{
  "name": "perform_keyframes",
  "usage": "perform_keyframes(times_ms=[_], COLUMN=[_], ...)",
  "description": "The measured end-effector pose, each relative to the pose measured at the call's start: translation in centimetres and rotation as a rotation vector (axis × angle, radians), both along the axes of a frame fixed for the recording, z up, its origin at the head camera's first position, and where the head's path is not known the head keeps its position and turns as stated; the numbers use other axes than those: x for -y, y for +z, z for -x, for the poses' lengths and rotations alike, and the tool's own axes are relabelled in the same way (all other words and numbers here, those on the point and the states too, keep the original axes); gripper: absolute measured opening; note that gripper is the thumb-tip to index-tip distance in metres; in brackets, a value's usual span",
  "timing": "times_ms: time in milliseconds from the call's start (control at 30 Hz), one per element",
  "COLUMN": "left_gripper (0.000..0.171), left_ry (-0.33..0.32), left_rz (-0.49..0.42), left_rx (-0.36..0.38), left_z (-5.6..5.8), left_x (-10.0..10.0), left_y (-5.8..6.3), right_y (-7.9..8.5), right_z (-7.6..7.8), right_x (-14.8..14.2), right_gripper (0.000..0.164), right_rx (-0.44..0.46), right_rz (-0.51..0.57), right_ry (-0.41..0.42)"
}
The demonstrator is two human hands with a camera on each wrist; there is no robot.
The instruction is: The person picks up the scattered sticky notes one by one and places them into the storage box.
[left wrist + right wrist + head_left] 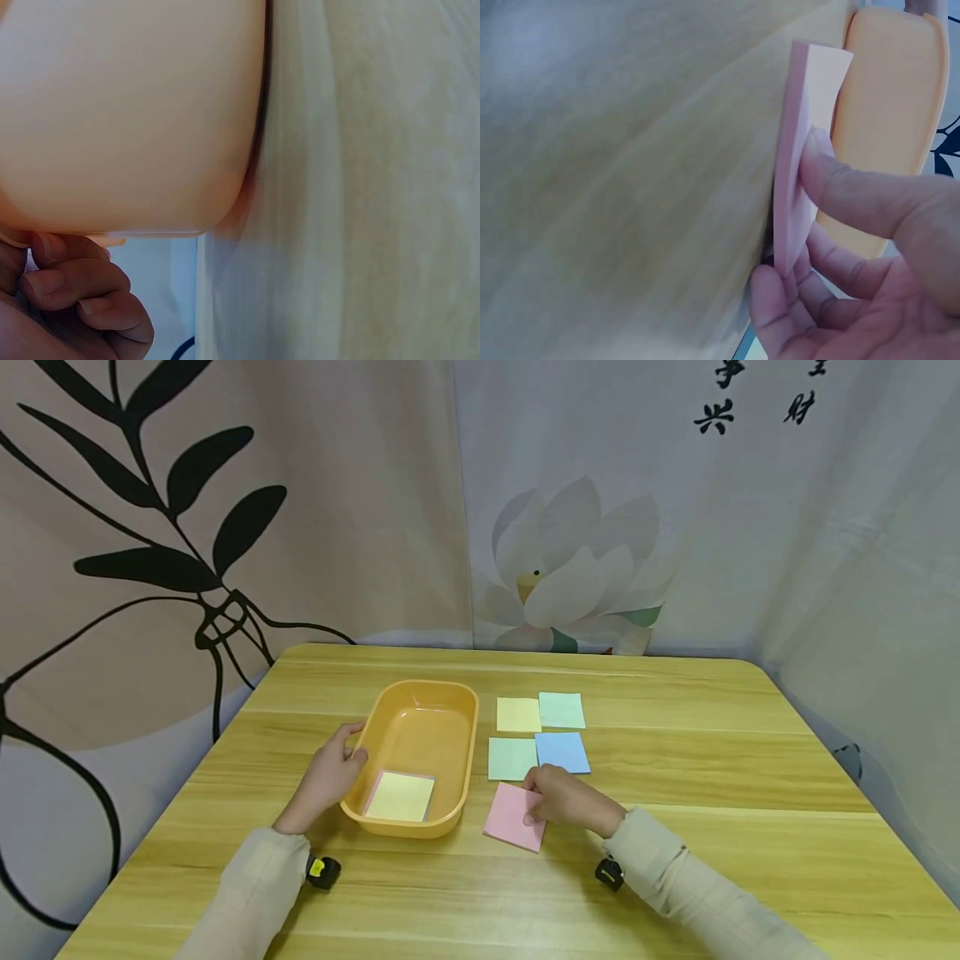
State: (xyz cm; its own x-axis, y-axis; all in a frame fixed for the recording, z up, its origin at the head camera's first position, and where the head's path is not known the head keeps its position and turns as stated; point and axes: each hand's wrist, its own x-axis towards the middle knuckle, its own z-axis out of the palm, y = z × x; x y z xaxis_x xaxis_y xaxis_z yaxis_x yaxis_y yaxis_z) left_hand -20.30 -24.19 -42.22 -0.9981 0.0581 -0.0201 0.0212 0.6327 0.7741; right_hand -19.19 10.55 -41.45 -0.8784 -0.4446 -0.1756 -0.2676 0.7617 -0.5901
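My left hand (327,777) grips the left rim of an orange plastic tub (435,739), which stands on the table. Close up in the left wrist view, its fingers curl at the rim beside the tub's wall (127,112). Inside, at the near end, lie sticky-note pads, a yellow pad (402,797) on top with a pink edge showing beneath. Between thumb and fingers my right hand (573,802) pinches a pink sticky-note pad (510,814), just right of the tub. The right wrist view shows this pad (789,172) edge-on, slightly bent, with the thumb on one face.
Beyond the right hand lie a blue pad (562,752), a green pad (512,760), a yellow pad (517,715) and a paler green pad (562,710), side by side in two rows. A printed curtain (375,527) hangs behind the wooden table (712,760).
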Motion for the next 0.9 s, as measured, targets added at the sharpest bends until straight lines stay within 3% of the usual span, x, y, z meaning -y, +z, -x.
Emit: perform_keyframes(times_ms=[200,900], left_gripper=[0.051,0.051], left_ry=[0.005,0.002], left_rz=[0.008,0.012], left_rx=[-0.007,-0.012], left_z=[0.06,0.06], left_x=[-0.01,0.01], left_y=[0.0,-0.01], right_y=[-0.18,0.38], right_z=[0.08,0.09], right_x=[-0.11,-0.55], right_gripper=[0.023,0.007], right_rx=[0.019,0.002], right_rz=[0.032,0.018], right_ry=[-0.015,0.1])
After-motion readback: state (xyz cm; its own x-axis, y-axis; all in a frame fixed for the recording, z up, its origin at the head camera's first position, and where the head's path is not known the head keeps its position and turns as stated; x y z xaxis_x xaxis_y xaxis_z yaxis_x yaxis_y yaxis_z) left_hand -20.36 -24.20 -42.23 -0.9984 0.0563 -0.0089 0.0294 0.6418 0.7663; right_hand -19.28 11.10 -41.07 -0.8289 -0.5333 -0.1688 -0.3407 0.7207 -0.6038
